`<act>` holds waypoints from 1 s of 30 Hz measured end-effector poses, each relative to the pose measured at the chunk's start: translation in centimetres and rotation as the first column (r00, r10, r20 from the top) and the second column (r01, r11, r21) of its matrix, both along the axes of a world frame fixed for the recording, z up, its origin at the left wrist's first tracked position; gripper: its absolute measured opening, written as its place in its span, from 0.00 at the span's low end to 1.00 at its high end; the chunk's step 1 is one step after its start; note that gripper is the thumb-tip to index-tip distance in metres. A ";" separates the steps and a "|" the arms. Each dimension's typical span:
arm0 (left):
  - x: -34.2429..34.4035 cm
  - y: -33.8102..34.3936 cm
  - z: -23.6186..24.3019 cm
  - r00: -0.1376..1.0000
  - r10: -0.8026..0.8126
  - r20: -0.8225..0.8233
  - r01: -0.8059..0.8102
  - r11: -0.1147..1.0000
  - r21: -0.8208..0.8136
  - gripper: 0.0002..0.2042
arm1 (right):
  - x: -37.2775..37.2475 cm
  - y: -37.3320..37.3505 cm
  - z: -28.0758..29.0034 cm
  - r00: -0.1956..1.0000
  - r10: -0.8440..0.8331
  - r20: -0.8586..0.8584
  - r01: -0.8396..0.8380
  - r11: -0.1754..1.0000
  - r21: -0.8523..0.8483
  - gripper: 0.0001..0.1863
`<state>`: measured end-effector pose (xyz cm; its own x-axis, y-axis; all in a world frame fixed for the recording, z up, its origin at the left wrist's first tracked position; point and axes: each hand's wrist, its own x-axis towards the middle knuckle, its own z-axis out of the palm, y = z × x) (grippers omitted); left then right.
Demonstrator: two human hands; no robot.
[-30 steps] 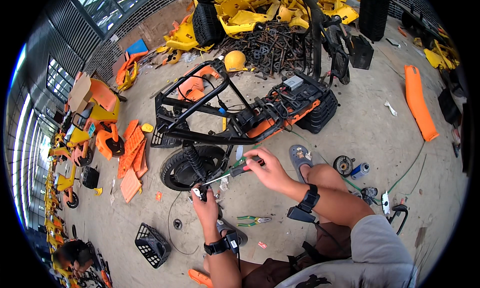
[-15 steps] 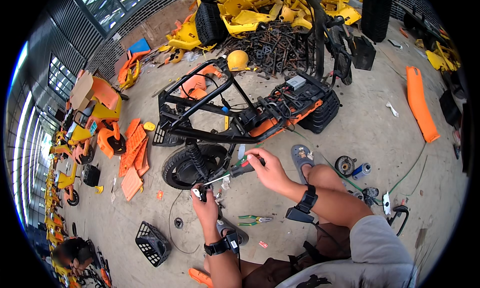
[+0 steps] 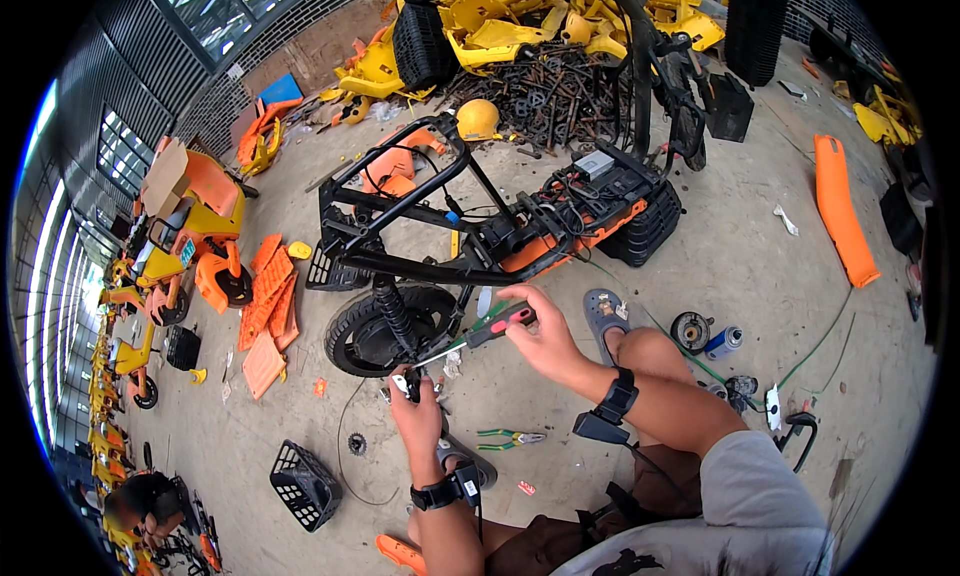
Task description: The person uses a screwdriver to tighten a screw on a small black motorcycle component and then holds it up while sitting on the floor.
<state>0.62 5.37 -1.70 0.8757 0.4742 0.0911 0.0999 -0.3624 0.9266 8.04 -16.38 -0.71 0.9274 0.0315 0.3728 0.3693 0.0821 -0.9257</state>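
Observation:
My right hand (image 3: pixel 548 338) is closed around the black-and-red handle of a screwdriver (image 3: pixel 492 330). Its bright shaft slants down to the left and ends close to my left hand (image 3: pixel 416 412). That hand is closed, with its thumb up, on a small dark and silvery piece (image 3: pixel 405 383) at the lower end of the shock absorber (image 3: pixel 393 316); I cannot make out what it is. Just beyond lies the black wheel (image 3: pixel 350 341) of a stripped scooter frame (image 3: pixel 400 266), which rests on its side. Whether the screwdriver's tip touches the piece is too small to tell.
Green-handled pliers (image 3: pixel 510 439), a black basket (image 3: pixel 305 486) and a small gear (image 3: pixel 357 443) lie on the floor nearby. To the right are a spray can (image 3: pixel 723 342) and a round hub part (image 3: pixel 690 331). Behind the frame rises a heap of metal parts (image 3: pixel 550 96).
My right hand has shifted slightly up and to the right, and the screwdriver's handle has turned so more red shows. My left hand stays nearly in place.

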 end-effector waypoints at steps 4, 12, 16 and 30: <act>0.0 -0.2 0.1 1.000 -0.007 -0.005 0.007 0.999 -0.051 0.14 | -0.4 -0.3 1.4 0.982 0.087 -0.170 -0.069 0.992 0.108 0.15; 0.8 -0.7 -0.6 0.997 -0.004 0.071 0.009 0.997 -0.075 0.13 | 0.1 -1.1 0.5 1.000 -0.009 0.019 0.010 0.999 -0.038 0.14; 1.0 -1.0 -0.6 0.996 -0.006 0.086 0.014 0.995 -0.094 0.13 | 0.3 -1.3 0.4 1.000 -0.014 0.007 0.015 0.999 -0.033 0.13; 0.9 -1.0 0.2 0.996 -0.017 0.090 0.035 0.978 -0.207 0.12 | 0.6 -0.8 1.1 0.993 0.012 -0.115 0.026 0.947 0.321 0.21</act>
